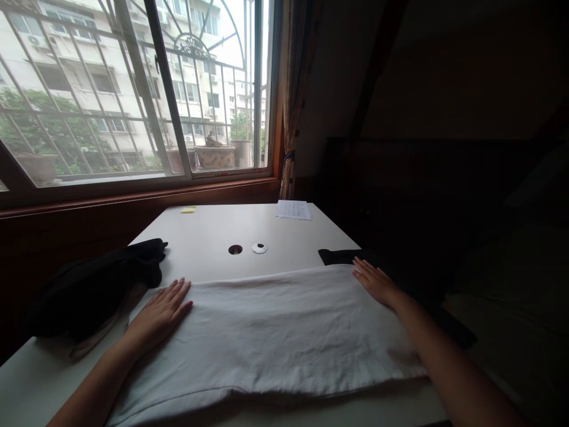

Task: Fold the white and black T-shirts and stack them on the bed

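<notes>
A white cloth or garment [275, 332] lies spread across the near part of the white table, with slight wrinkles and its lower edge towards me. Flat on its upper left corner rests my left hand [162, 311], fingers stretched out. My right hand [376, 281] lies on the upper right corner, fingers extended and palm down. Neither hand grips anything. A bundle of black cloth [98, 290] sits left of my left hand, and a dark cloth [342, 257] lies just behind and beside my right hand.
The white table [213, 231] holds a paper stack [294, 210] and yellow notes [188, 210] at its far edge. A round hole [235, 249] and a round cover [259, 248] are mid-table. Behind are a barred window and a curtain [291, 107].
</notes>
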Demonstrator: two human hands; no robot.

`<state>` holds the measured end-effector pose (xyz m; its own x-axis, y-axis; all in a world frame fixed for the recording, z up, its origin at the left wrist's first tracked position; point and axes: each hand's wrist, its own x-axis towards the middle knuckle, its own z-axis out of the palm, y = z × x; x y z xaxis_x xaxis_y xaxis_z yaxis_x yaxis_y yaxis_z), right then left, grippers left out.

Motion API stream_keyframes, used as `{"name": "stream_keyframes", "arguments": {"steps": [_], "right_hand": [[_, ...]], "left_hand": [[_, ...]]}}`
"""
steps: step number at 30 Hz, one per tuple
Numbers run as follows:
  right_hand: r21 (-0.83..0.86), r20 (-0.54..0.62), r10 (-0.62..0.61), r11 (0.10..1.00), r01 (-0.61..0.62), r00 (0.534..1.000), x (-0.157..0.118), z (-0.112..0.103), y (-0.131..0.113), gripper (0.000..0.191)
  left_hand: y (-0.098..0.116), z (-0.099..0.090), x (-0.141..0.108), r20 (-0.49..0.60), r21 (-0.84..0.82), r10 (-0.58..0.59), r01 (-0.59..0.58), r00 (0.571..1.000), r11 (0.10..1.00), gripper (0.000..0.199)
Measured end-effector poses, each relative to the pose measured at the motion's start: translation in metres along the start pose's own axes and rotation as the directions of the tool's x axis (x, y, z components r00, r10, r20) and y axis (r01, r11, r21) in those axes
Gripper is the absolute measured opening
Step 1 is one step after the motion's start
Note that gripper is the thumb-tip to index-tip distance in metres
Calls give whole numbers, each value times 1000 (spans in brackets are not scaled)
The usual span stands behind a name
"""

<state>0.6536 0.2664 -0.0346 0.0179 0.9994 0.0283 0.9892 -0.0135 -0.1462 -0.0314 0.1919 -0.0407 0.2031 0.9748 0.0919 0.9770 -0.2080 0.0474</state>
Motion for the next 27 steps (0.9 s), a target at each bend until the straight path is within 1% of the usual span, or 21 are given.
{"name": "stream_keyframes", "arguments": {"steps": [4, 7, 9, 10, 11, 12, 13, 14, 16, 18, 20, 21, 22, 23, 24, 25, 27], "right_hand": [[4, -30, 2, 1000, -2, 1000, 2, 5, 3, 68], [-2, -63, 2, 1000, -2, 998, 3, 9, 4, 67], [-8, -91, -2, 1000, 1, 996, 4, 11, 5, 66], [-12, -106, -6, 1000, 4, 994, 4, 11, 5, 66], [-15, -121, -10, 1000, 8, 993, 4, 12, 5, 66], [-19, -136, -16, 1000, 13, 991, 4, 12, 5, 65], [-24, -152, -23, 1000, 20, 988, 4, 12, 4, 65], [-28, -167, -32, 999, 27, 986, 4, 12, 4, 66], [-36, -196, -53, 998, 47, 979, 4, 11, 3, 66], [-59, -267, -106, 994, 93, 958, 3, 11, 4, 64], [-93, -362, -183, 983, 160, 914, 2, 12, 5, 60], [-107, -400, -220, 975, 193, 890, 2, 13, 7, 58], [-115, -423, -247, 969, 219, 872, 2, 14, 8, 57], [-113, -428, -260, 966, 234, 866, 2, 14, 9, 56], [-107, -424, -263, 965, 241, 867, 2, 15, 11, 56], [-99, -415, -258, 966, 239, 872, 2, 16, 12, 56], [-82, -393, -241, 970, 228, 887, 3, 17, 14, 55]], "left_hand": [[0, -5, -1, 18, -5, 7, -7, 1000, 1000, 71], [1, -11, 1, 67, -10, 18, -17, 998, 1000, 70], [11, -18, 4, 118, -7, 13, -12, 993, 1000, 69], [20, -23, 5, 137, -2, 21, -21, 990, 1000, 68], [33, -28, 7, 147, 3, 39, -40, 988, 999, 67], [50, -33, 9, 148, 9, 84, -86, 985, 996, 67], [70, -38, 12, 124, 9, 158, -160, 980, 987, 66], [93, -41, 15, 103, 2, 235, -236, 967, 972, 66], [146, -44, 23, 92, -35, 364, -362, 927, 931, 69], [200, -40, 35, 64, -86, 457, -452, 887, 888, 72], [249, -32, 49, 38, -148, 518, -507, 855, 849, 77], [268, -28, 56, 30, -180, 535, -522, 845, 834, 79], [284, -23, 63, 28, -203, 532, -516, 847, 832, 80], [295, -19, 69, 36, -223, 519, -500, 854, 837, 81], [302, -15, 75, 39, -241, 510, -487, 859, 839, 81], [304, -11, 79, 43, -257, 500, -474, 865, 842, 81], [297, -6, 85, 35, -280, 487, -459, 873, 843, 80]]}}
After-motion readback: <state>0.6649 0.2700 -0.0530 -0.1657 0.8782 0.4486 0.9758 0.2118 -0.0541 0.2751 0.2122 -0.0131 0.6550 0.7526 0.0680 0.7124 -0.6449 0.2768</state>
